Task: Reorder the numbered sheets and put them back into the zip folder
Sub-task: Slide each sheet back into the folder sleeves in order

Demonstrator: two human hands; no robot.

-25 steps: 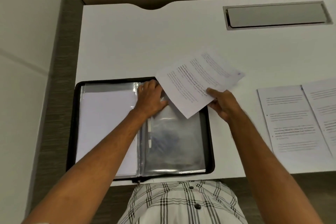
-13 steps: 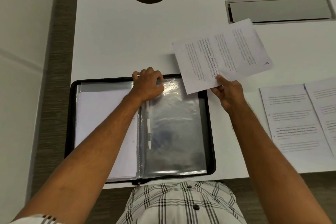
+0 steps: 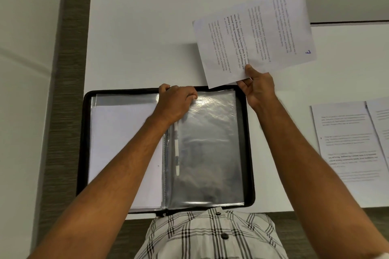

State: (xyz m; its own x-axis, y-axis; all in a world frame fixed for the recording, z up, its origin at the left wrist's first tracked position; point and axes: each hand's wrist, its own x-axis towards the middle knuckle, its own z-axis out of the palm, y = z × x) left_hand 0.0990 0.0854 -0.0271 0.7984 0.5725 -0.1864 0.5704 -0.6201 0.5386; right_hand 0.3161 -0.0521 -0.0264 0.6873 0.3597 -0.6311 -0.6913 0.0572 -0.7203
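White surface (image 3: 134, 33) stretches out past my fingers, a grey wall panel (image 3: 65, 111) running down its left side and a metal cable tray (image 3: 347, 8) set in beyond my right hand (image 3: 257, 88). The black zip folder (image 3: 84, 143) lies open right under my left hand (image 3: 175, 104), shiny empty sleeves on the right half, white paper on the left. My left fingers (image 3: 165, 87) curl over its far edge at the spine. My right fingers pinch the near corner of the printed sheet (image 3: 254, 31), lifted just beyond the folder; a blue 7 shows at its right corner. More sheets (image 3: 347, 149) lie well right of my hand, cut off by the frame, text too faint to read.
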